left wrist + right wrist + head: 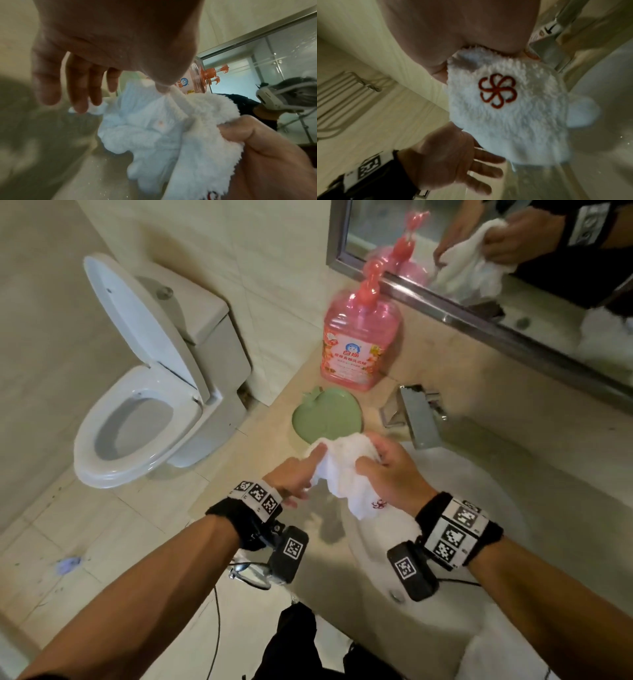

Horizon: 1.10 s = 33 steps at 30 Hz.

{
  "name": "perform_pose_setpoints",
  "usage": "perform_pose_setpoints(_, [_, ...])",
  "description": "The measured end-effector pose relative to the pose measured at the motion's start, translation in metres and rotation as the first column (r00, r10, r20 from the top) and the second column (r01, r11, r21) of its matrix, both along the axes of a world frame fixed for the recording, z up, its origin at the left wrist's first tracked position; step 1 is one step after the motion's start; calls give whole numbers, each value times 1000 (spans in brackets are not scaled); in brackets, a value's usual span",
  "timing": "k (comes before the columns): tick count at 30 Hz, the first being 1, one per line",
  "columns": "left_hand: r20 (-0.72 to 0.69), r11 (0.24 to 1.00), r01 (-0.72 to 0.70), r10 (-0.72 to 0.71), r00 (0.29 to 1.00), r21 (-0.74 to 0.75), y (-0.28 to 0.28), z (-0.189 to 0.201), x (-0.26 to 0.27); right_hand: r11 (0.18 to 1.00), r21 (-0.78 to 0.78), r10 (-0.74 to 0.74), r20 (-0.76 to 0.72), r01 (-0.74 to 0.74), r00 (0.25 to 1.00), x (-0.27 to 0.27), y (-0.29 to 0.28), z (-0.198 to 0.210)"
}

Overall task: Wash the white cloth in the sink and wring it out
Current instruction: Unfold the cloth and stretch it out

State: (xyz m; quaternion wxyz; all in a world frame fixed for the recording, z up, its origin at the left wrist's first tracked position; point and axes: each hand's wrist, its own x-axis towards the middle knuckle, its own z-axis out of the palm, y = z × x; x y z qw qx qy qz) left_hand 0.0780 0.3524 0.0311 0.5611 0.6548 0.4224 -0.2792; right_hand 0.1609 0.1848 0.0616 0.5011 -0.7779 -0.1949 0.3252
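We hold the white cloth (346, 470) bunched in the air over the left rim of the sink (507, 508), just in front of the green apple-shaped dish (325, 414). Our right hand (394, 474) grips its upper part with curled fingers. Our left hand (294, 479) rests against its left side, index finger laid along it, the other fingers loosely spread.
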Motion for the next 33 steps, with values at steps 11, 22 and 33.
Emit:
perform_pose_setpoints(11, [423,859,-397,507,751,-324,-110,54,-10,964,-198,253,481,-177,840,-26,-116,29])
perform_pose_setpoints(22, [640,978,-201,187,745,-52,-156,167,-16,986,-160,138,625,-46,769,-13,-162,107])
perform_pose_setpoints(33, [584,832,190,-510,631,521,-145,274,-38,948,-228,312,533,-221,786,7,-132,183])
